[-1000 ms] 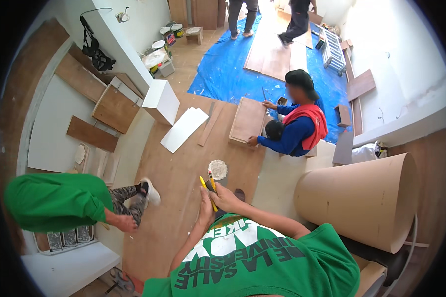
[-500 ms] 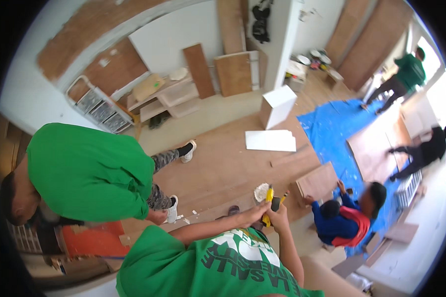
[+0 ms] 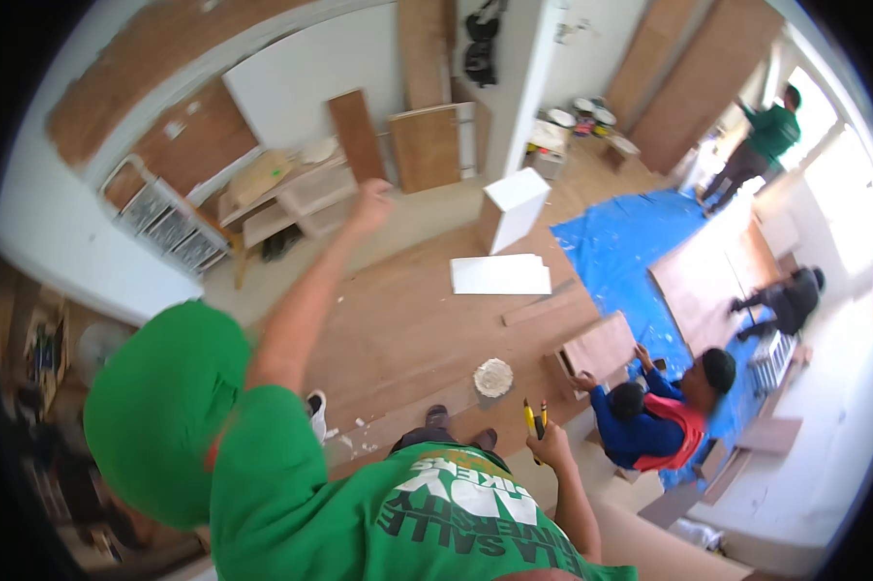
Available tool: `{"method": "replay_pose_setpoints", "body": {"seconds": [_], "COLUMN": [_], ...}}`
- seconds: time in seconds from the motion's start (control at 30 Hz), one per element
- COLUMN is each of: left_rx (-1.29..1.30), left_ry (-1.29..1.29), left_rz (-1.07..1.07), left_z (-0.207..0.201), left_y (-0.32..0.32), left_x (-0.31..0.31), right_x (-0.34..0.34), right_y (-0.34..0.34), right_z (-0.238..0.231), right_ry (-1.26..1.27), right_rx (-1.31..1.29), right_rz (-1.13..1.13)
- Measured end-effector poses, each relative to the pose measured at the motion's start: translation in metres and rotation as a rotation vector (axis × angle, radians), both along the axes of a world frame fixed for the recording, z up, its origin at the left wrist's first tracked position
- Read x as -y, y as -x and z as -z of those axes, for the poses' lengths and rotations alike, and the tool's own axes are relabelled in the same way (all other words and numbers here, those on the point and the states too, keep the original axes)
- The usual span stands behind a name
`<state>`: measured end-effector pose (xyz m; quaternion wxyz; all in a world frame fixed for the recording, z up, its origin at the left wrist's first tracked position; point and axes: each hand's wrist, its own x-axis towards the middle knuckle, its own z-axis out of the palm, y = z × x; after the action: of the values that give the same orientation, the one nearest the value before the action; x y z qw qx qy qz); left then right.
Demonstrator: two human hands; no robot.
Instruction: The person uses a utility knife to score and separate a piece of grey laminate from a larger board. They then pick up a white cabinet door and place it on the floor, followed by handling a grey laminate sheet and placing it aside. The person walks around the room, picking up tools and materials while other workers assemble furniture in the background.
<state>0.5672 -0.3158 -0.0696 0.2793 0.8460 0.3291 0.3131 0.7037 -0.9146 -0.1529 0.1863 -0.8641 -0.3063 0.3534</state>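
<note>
My left hand [image 3: 369, 206] is raised at the end of my outstretched left arm, out over the wooden floor. Its fingers are small and smeared, and nothing in it can be made out. My right hand [image 3: 551, 445], close to my body on the right, is closed round a yellow utility knife [image 3: 530, 418] and a slim pencil [image 3: 543, 413], whose upper ends stick up out of the fist. Just beyond lies a round heap of whitish putty [image 3: 493, 378] on a small dark sheet on the floor.
Left, a person in a green shirt [image 3: 165, 407] bends close to my arm. Right, a person in blue and red [image 3: 644, 426] holds a wooden box [image 3: 596, 351]. A white box [image 3: 514, 208], white panels [image 3: 501, 275] and a blue tarp [image 3: 615, 242] lie ahead; two more people work farther off.
My left hand has left the knife and swung up and out to the forward left. My right hand keeps the knife and pencil, slightly lower. The green-shirted person has bent nearer to me.
</note>
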Motion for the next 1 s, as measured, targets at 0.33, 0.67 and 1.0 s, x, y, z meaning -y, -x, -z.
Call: {"method": "replay_pose_setpoints", "body": {"seconds": [0.33, 0.67, 1.0], "left_rx": [-0.239, -0.500, -0.446], "left_ry": [0.233, 0.413, 0.419], "left_rz": [-0.306, -0.426, -0.466], "left_z": [-0.105, -0.121, -0.127], "left_y": [0.029, 0.031, 0.029], "left_x": [-0.235, -0.222, -0.217], "right_x": [0.198, 0.241, 0.245], "right_y": [0.052, 0.161, 0.171], "right_z": [0.102, 0.088, 0.097], "right_ry": [0.431, 0.382, 0.467], "right_rx": [-0.222, -0.332, -0.330], "right_rz": [0.491, 0.958, 0.996]}}
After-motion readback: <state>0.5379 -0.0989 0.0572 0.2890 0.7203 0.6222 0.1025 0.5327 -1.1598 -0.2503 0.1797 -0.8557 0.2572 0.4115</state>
